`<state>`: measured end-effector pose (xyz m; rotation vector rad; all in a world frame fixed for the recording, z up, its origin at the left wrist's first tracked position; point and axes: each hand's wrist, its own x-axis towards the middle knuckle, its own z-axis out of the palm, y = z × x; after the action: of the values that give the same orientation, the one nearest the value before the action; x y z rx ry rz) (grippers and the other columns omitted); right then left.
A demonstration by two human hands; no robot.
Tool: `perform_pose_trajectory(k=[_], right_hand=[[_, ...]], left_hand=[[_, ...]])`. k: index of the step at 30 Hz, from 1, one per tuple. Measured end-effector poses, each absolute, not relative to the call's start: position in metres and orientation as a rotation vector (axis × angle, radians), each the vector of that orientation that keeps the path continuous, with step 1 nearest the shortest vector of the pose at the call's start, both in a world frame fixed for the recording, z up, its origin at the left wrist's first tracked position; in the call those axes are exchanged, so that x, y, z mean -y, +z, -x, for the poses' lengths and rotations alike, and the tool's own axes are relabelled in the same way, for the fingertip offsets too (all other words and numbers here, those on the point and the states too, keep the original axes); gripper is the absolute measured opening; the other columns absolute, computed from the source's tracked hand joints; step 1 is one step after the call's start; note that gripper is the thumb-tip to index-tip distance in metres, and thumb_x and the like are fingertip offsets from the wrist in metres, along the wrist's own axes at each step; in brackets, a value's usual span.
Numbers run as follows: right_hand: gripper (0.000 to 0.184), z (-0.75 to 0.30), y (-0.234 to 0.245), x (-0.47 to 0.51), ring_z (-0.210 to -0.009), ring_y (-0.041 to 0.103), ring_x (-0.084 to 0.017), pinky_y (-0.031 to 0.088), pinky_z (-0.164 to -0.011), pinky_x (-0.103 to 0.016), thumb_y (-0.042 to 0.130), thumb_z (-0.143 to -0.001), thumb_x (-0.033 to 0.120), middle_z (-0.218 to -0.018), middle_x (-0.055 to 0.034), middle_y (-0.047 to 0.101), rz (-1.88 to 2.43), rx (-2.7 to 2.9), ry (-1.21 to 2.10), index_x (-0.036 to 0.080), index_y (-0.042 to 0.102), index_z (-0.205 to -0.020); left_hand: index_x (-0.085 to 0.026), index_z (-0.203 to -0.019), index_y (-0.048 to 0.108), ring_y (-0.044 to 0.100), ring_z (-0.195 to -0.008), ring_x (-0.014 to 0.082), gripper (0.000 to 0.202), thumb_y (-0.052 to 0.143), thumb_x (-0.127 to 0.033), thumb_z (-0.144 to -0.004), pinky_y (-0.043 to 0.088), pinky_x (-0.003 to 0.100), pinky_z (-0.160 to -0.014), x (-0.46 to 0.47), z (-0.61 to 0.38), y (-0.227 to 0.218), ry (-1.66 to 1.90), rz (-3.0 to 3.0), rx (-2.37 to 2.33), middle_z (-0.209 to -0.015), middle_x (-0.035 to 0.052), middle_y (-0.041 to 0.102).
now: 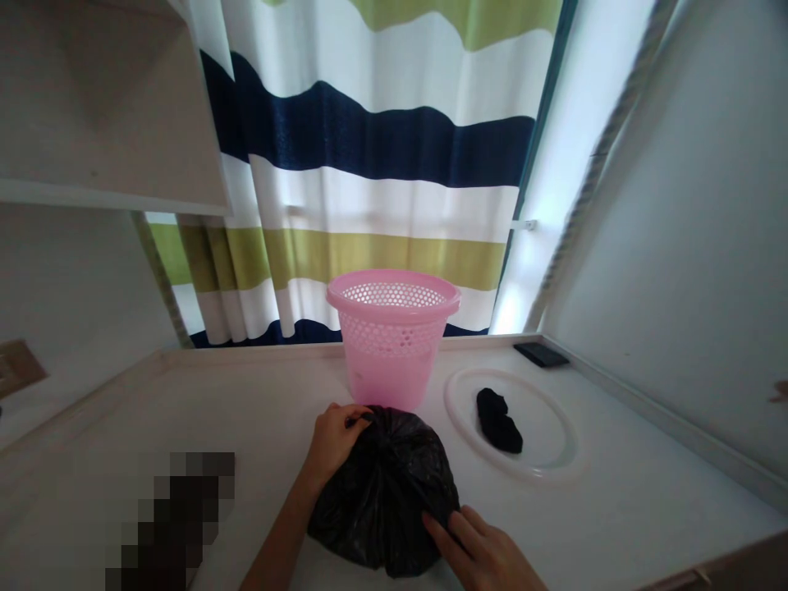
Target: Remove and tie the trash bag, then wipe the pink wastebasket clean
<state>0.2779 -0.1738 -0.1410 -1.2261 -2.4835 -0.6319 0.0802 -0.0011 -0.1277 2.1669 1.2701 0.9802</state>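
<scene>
A filled black plastic bag (394, 501) sits on the white tabletop, gathered and creased at its top. My left hand (336, 439) is closed on a bunched bit of the bag at its far left side. At the near right side, my right hand (480, 546) pinches a fold of the same bag between thumb and fingers. What the bag contains is hidden. Directly behind it stands a pink plastic basket (391, 361), upright, with a perforated upper wall.
Right of the bag, a pale ring (455, 423) lies flat on the table (258, 410), with a small black bundle (500, 423) inside it. A dark flat object (542, 355) rests at the back right corner. A striped curtain (382, 197) hangs behind; a cabinet (111, 115) overhangs the left.
</scene>
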Motion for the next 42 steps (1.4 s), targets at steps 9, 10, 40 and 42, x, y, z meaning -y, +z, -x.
perform_pose_trajectory(k=[9, 10, 40, 42], right_hand=[[0.029, -0.28, -0.147, 0.177, -0.058, 0.052, -0.015, 0.04, -0.04, -0.021, 0.037, -0.082, 0.018, -0.068, -0.0043, 0.055, 1.332, 2.397, -0.557, 0.015, 0.05, -0.108], [0.03, -0.281, -0.142, 0.179, -0.059, 0.053, -0.016, 0.041, -0.042, -0.022, 0.04, -0.081, 0.019, -0.069, -0.0039, 0.055, 1.385, 2.387, -0.505, 0.018, 0.048, -0.11], [0.099, -0.275, -0.181, 0.063, -0.126, -0.005, -0.025, 0.01, -0.099, -0.049, 0.035, -0.066, 0.068, -0.137, -0.0186, 0.008, 1.387, 2.66, -0.017, 0.002, 0.005, -0.132], [0.099, -0.274, -0.185, 0.061, -0.126, -0.005, -0.026, 0.011, -0.098, -0.05, 0.033, -0.066, 0.07, -0.137, -0.0178, 0.009, 1.349, 2.66, -0.075, 0.003, 0.005, -0.132]], left_hand=[[-0.022, -0.085, 0.064, 0.057, -0.08, 0.0202, 0.024, 0.046, -0.034, -0.072, 0.043, 0.034, -0.076, -0.004, -0.081, -0.131, 0.916, -2.143, -1.239, -0.081, 0.0023, 0.064], [-0.021, -0.088, 0.062, 0.057, -0.082, 0.0198, 0.026, 0.046, -0.034, -0.073, 0.042, 0.033, -0.078, -0.004, -0.079, -0.128, 0.872, -2.125, -1.182, -0.085, 0.0028, 0.064], [-0.012, -0.131, 0.017, 0.004, -0.127, 0.0322, 0.104, 0.045, -0.073, -0.051, 0.005, 0.048, -0.102, 0.044, -0.076, -0.165, 0.315, -2.789, -1.127, -0.139, 0.0145, 0.013], [-0.01, -0.13, 0.02, 0.007, -0.127, 0.0312, 0.103, 0.046, -0.071, -0.052, 0.006, 0.047, -0.103, 0.044, -0.077, -0.165, 0.298, -2.806, -1.119, -0.138, 0.0162, 0.014]])
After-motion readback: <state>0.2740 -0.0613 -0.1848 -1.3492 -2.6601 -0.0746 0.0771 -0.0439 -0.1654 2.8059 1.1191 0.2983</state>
